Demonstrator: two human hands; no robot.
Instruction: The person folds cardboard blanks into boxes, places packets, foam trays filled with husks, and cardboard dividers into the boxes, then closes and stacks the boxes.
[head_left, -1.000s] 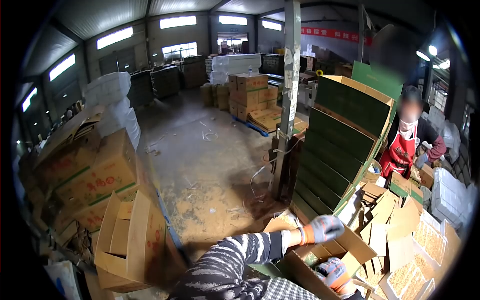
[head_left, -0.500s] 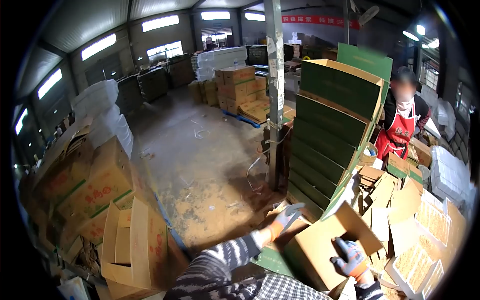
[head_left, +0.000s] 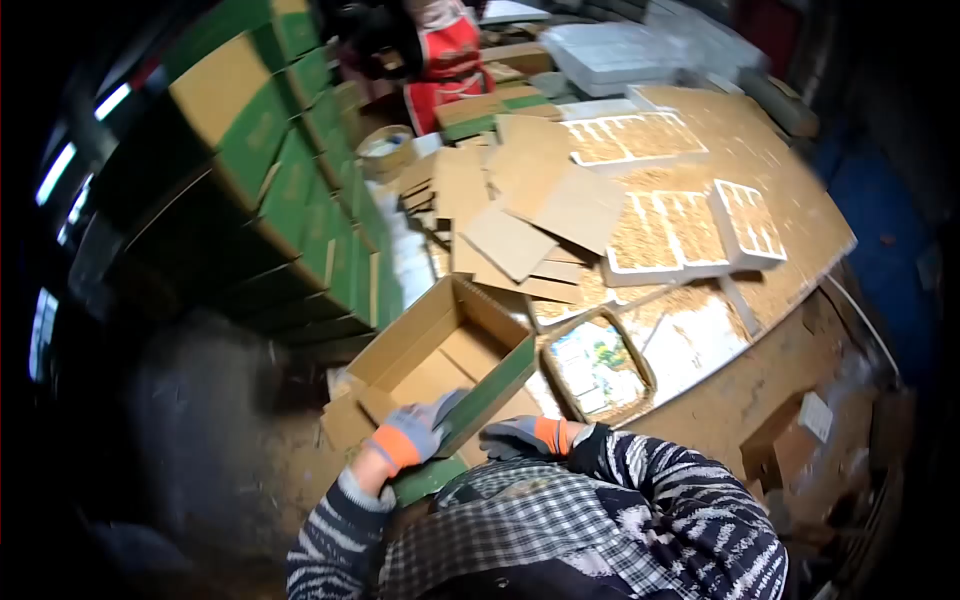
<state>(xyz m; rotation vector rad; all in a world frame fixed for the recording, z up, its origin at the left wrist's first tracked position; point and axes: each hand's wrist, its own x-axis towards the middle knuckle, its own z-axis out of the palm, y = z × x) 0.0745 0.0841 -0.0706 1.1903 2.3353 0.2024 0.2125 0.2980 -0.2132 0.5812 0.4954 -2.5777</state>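
An open cardboard box (head_left: 490,385), brown inside and green outside, sits tilted in front of my body. My left hand (head_left: 410,435), in a grey and orange glove, grips its near left edge, with the fingertips partly hidden against the wall. My right hand (head_left: 525,437), gloved alike, lies at the box's near side, close to my checked apron. Its fingers stretch leftward, and I cannot tell how firmly they touch the cardboard. A green flap (head_left: 430,480) sticks out below my left hand.
Green boxes (head_left: 290,190) are stacked high at the left. Flat cardboard pieces (head_left: 510,240) lie heaped on the table beside white trays (head_left: 660,235) of tan crumbly material. A rectangular tub (head_left: 600,365) stands right of the box. A person in a red apron (head_left: 450,65) is beyond.
My view has swung right and down toward the table. My right hand has left the cardboard panel's inner face and moved to the box's near side. The box now shows its open inside.
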